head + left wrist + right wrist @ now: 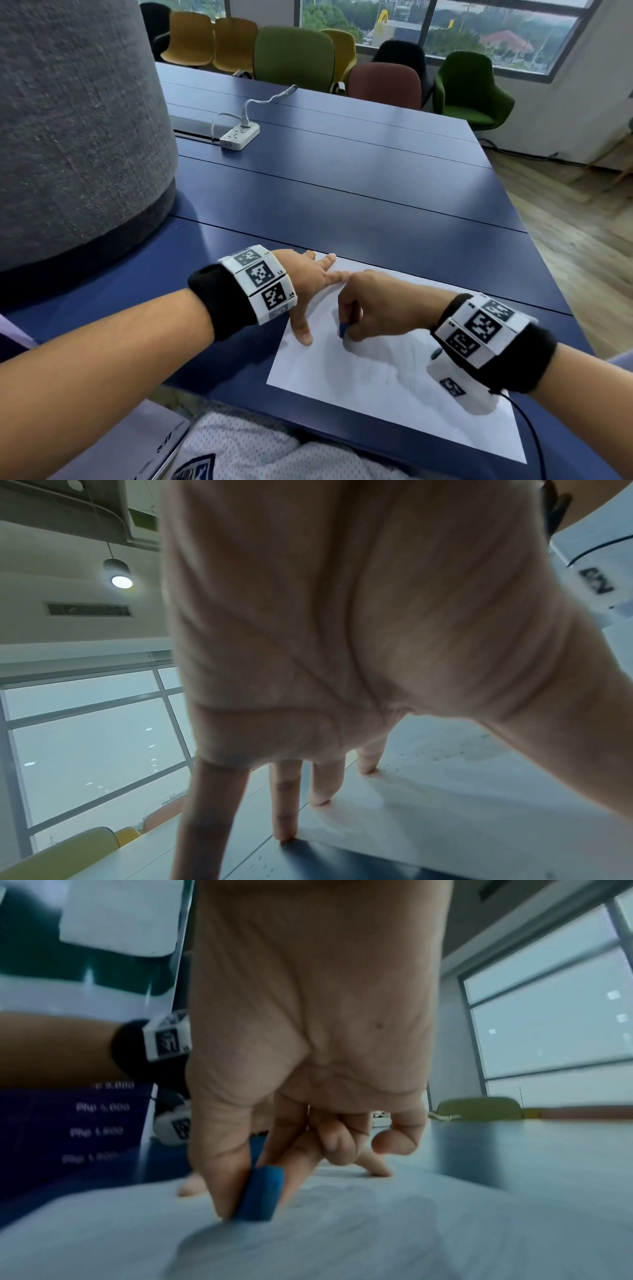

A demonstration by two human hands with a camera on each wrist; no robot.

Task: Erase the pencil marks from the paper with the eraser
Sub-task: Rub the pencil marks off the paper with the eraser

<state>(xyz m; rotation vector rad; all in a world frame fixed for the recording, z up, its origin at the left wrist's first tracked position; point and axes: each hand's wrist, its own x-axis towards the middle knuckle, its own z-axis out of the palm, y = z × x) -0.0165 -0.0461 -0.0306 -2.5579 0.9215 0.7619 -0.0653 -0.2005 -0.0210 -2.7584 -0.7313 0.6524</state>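
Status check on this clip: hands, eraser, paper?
Left hand flat, pinning paper. Right hand pinching blue eraser, tip on sheet. Nothing in the way.

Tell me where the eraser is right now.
The blue eraser is pinched in the right hand, its end down on the white paper near the sheet's left part, just right of the left hand's thumb in the head view.

Pencil marks (373,370) faint, perhaps blurred

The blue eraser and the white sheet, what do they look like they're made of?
Small blue eraser: likely rubber or vinyl, matte, with rounded, worn-looking edges, pinched by the right hand. White paper sheet: thin plain matte paper, lying flat on the table.
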